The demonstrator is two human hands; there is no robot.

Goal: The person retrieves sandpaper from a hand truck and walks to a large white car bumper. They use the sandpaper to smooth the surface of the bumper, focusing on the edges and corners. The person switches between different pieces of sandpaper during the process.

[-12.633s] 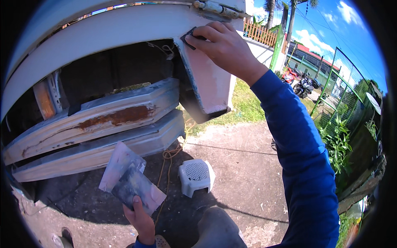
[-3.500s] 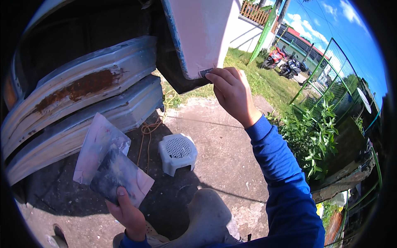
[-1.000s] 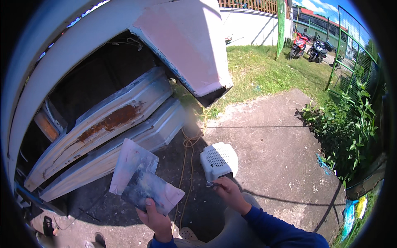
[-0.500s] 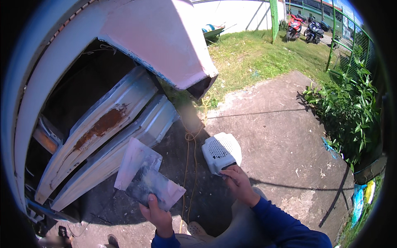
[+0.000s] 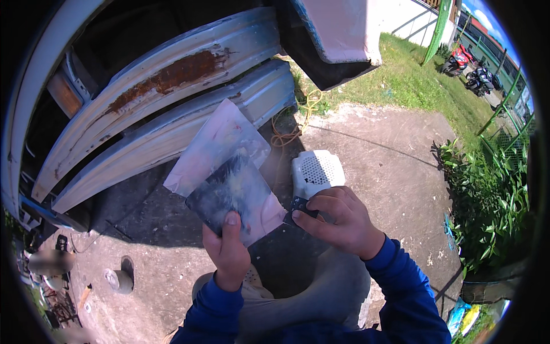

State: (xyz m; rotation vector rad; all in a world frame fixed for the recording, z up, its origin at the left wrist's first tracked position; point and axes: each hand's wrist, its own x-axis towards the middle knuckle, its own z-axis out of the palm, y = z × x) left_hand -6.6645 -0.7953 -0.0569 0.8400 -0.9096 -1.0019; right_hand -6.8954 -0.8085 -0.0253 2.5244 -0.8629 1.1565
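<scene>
My left hand grips the lower edge of a flat dark board, thumb on top. Pale smears cover its face, and pink paste coats its right corner. A pale pink flat piece sticks out beyond the board's far side; whether the two are joined, I cannot tell. Between the thumb and fingers of my right hand is a small dark spreader, its edge at the pink corner. Beyond the hands lie two long curved metal panels, the farther one with a brown rusty patch.
A white perforated plastic stool stands just past my right hand. Yellow rope lies on the concrete. A pink vehicle body part overhangs at the top. Leafy plants line the right side. A grey cylinder sits at lower left.
The board has come up closer to view, and the spreader has moved left to its pink corner. My view has shifted, showing more ground at lower left.
</scene>
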